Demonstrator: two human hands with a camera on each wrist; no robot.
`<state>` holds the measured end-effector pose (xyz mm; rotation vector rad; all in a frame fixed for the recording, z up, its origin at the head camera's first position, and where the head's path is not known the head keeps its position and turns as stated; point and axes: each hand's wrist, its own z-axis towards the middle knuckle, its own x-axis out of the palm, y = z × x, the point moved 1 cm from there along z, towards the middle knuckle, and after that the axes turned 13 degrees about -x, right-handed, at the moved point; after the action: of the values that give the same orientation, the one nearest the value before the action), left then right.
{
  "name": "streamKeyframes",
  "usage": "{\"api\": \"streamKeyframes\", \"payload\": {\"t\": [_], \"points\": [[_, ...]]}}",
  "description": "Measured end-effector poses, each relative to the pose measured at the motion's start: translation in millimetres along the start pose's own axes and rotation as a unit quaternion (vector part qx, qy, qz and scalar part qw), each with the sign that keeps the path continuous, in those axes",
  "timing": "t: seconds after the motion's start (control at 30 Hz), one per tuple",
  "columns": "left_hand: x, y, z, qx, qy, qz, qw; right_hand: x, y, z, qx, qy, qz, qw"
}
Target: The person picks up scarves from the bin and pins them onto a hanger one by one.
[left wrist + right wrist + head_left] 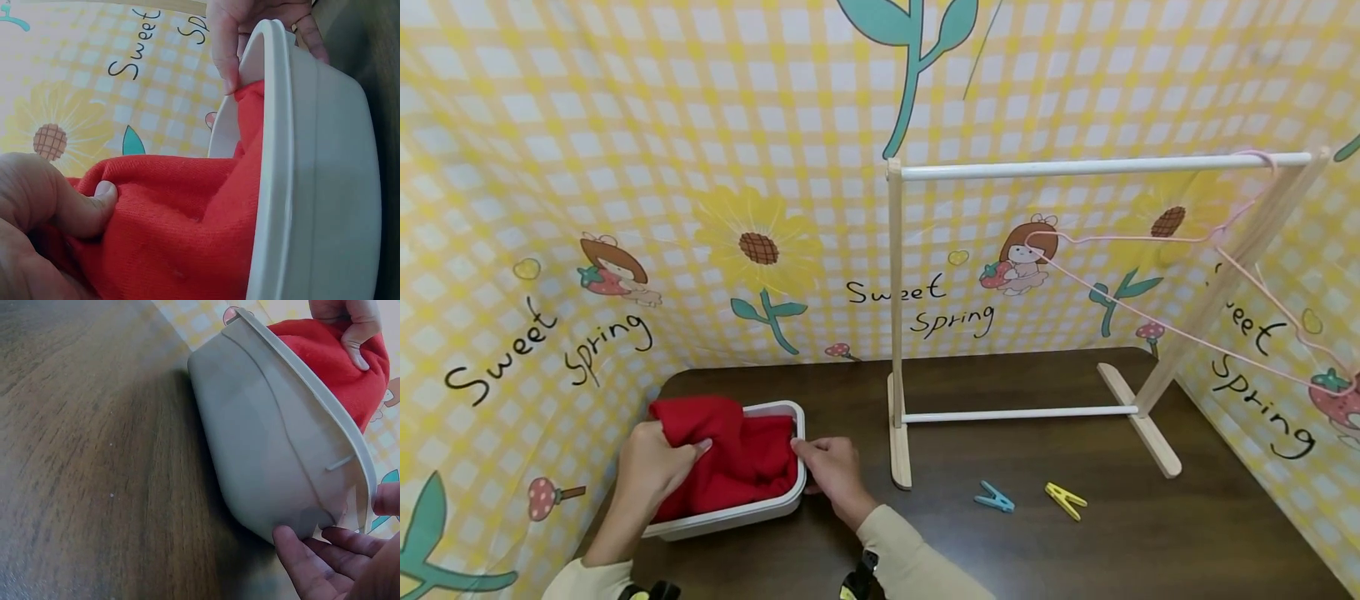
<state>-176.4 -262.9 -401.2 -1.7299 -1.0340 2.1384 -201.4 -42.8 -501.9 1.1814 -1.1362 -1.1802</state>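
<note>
A red cloth (730, 458) lies bunched in a whitish plastic basin (730, 522), its left part lifted above the rim. My left hand (653, 465) grips that raised part, thumb pressed on the knit fabric in the left wrist view, where the cloth (181, 231) stretches from the hand into the basin (325, 169). At the basin's right end, my right hand (833, 471) pinches the rim, thumb on the inner side. In the right wrist view its fingers (300, 559) curl under the basin's outer wall (262, 431).
A wooden rack (896, 300) with white rods (1097, 167) stands to the right. A pink cord (1138, 239) hangs around its right post. In front of it lie a blue clothespin (995, 497) and a yellow clothespin (1065, 501) on the brown table (955, 558). Checked fabric (820, 125) forms the surrounding walls.
</note>
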Motion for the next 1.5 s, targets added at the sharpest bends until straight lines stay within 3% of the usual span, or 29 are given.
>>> {"api": "streamKeyframes", "payload": {"t": [0.37,1.0,1.5], "points": [[-7.4,-7.1,-5.8,0.026,-0.028,-0.022,0.9990,0,2,-1.0,0.012,0.011,0.020,0.9997],[-18.1,-25.5,-13.4,0.033,-0.088,-0.045,0.9946,2,3,-0.4,0.021,0.015,0.022,0.9994],[-23.1,-34.3,-17.9,0.034,-0.101,-0.058,0.9927,3,2,-2.0,0.016,0.007,0.031,0.9994]]}}
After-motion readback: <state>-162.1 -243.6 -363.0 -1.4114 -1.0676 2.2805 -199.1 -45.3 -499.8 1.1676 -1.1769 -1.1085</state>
